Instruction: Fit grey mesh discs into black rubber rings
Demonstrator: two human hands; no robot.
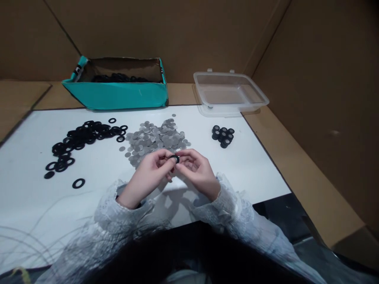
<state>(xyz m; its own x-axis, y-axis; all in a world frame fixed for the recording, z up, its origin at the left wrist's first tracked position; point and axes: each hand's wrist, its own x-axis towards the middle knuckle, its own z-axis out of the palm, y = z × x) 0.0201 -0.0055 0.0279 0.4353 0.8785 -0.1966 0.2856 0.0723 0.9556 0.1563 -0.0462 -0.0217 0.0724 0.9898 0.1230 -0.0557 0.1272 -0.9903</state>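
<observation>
Low over the front of the white board, a small black ring point(174, 158) is pinched between the fingertips of both hands. My left hand point(149, 170) grips its left side with the thumb on top. From the right, my right hand point(201, 170) closes thumb and forefinger at its other edge. Whether a disc sits inside the ring is hard to make out. Just beyond the fingers lies a heap of thin grey discs point(156, 138). Off to the left, a pile of black rings point(85, 134) spreads out, with one loose ring point(83, 182) nearer me.
Small stacks of black rings with grey centres point(223, 135) stand on the right. Behind are a teal cardboard box point(127, 96) with black rings inside and a clear plastic container point(237, 106). Cardboard walls point(319, 98) enclose the back and right.
</observation>
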